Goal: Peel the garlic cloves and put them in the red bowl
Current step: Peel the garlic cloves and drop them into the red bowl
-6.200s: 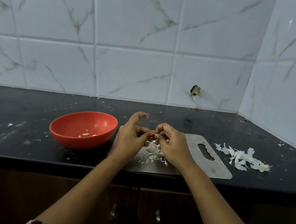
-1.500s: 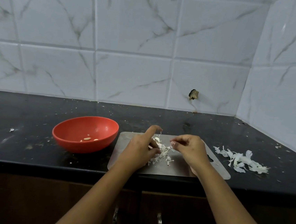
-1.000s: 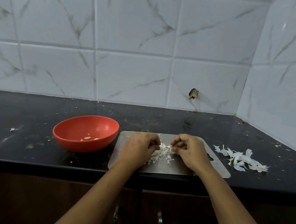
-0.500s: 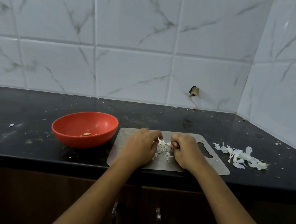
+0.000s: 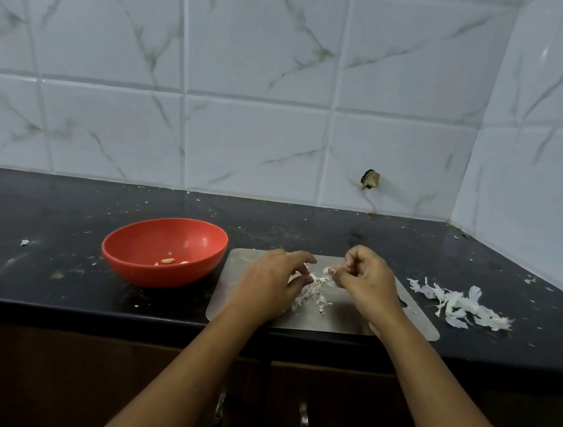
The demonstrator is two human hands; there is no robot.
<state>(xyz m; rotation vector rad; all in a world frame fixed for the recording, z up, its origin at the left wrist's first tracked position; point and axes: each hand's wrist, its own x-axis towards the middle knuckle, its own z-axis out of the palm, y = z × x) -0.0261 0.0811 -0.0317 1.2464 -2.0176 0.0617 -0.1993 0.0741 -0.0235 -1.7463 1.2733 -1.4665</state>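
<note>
Right hand [image 5: 366,280]: pinches pale garlic piece [image 5: 327,270] above steel board [image 5: 410,325].
Left hand [image 5: 266,280]: loosely spread over board's peel pile [image 5: 312,293].
Red bowl [image 5: 166,254]: just left of board.
Board front: near tabletop [image 5: 60,281] edge.

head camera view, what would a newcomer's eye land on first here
The red bowl jumps out, on the black counter left of the steel board, a few peeled cloves inside. Over the board, the right hand pinches a bit of garlic above a heap of skins, the left hand open beside it. A second pile of skins lies on the counter further right.
</note>
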